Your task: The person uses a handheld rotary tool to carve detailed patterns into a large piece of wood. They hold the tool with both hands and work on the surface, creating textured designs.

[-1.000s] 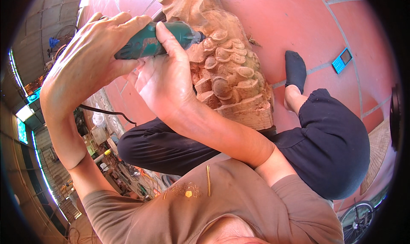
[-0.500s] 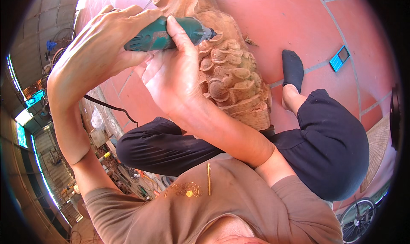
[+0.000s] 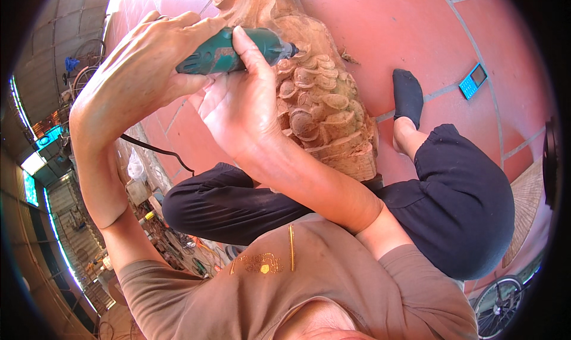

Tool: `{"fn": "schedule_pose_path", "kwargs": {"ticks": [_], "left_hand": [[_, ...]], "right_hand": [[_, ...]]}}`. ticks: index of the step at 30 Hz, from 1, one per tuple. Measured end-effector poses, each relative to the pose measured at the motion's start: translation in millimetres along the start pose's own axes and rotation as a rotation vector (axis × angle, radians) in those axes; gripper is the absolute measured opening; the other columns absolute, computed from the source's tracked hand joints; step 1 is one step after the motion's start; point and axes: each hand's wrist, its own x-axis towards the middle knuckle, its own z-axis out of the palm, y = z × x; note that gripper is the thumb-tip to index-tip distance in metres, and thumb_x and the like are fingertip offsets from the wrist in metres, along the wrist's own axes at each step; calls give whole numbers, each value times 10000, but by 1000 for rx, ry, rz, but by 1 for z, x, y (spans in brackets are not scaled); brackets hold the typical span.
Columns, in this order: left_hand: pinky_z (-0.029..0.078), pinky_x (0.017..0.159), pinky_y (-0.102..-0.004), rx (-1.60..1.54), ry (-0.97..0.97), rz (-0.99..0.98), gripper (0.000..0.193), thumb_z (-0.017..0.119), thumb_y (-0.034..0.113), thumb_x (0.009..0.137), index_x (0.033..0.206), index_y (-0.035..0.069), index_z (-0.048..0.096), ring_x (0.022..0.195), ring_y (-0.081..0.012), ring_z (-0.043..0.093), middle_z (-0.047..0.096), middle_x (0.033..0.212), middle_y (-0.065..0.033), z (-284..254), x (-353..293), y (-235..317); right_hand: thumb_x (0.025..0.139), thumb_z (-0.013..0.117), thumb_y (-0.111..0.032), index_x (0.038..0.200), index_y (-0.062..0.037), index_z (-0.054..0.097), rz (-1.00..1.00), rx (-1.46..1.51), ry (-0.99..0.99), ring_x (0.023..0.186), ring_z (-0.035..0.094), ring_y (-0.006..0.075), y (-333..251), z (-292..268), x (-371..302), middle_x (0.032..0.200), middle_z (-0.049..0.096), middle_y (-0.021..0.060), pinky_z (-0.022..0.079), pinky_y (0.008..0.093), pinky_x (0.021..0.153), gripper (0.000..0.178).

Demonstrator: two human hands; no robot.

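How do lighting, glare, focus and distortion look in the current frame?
Head view: glare whitens part of the upper left; edges of the red floor tiles bow near the black rim; the green plastic rotary tool and carved brown wooden sculpture look fairly sharp.

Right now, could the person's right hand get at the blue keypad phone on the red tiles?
Probably not directly: the right hand is around the green cylindrical power tool, and the brown carved wood and black-socked foot lie between it and the phone.
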Motion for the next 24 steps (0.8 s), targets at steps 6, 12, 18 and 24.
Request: {"fn": "schedule_pose_path", "kwargs": {"ticks": [6, 12, 18, 24], "left_hand": [[481, 894, -461, -26, -92, -59, 652, 739, 161, 726, 1349, 39, 591, 979, -413, 608, 651, 1072, -201, -7, -1, 4], [486, 914, -464, 26, -24, -40, 663, 749, 150, 712, 1348, 52, 592, 992, -409, 605, 654, 1077, -184, -4, -14, 0], [481, 931, -461, -8, -53, -81, 669, 748, 133, 708, 1353, 57, 591, 991, -410, 603, 658, 1088, -185, -5, -16, 0], [469, 937, -460, 43, 49, -33, 661, 763, 155, 719, 1348, 51, 588, 994, -402, 600, 660, 1099, -185, 2, -28, -5]], "right_hand": [[1035, 556, -400, 1285, -99, 578, -6, -17, -20, 1193, 578, 182, 4, -2, -1, 1281, 637, 26, 412, 373, 1096, 392], [1029, 569, -403, 1256, -112, 589, 26, -13, 7, 1131, 580, 162, 11, -2, -3, 1233, 641, 8, 421, 351, 1062, 370], [1029, 572, -397, 1251, -97, 587, 13, -12, 14, 1126, 585, 169, 16, -3, -2, 1239, 646, 19, 421, 349, 1056, 373], [1036, 565, -389, 1253, -104, 589, 19, -9, -40, 1148, 585, 184, 21, -2, -2, 1261, 658, 26, 415, 358, 1066, 359]]}}
